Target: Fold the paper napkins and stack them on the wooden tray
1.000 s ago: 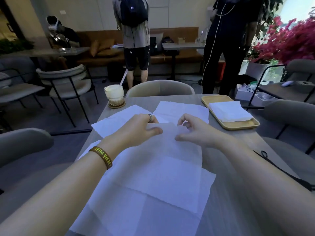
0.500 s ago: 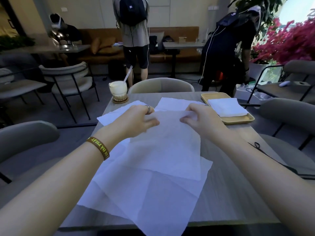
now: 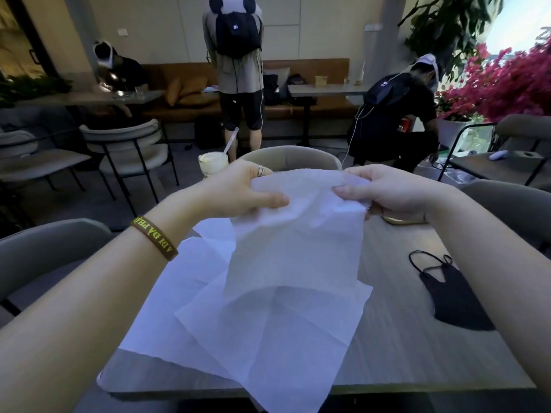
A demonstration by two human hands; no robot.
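Napkin hangs above the table, pinched at its eleven o'clock corner by the left hand and at one o'clock by the right hand. Loose napkins lie flat beneath; the wooden tray peeks out under the right hand.

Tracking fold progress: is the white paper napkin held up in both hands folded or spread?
Spread: the white paper napkin hangs as one open sheet, left hand and right hand pinching its top edge.

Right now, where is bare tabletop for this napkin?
Bare table between the loose napkins and the black face mask, down to the near edge. Left and centre are covered; the wooden tray is mostly hidden behind the right hand.
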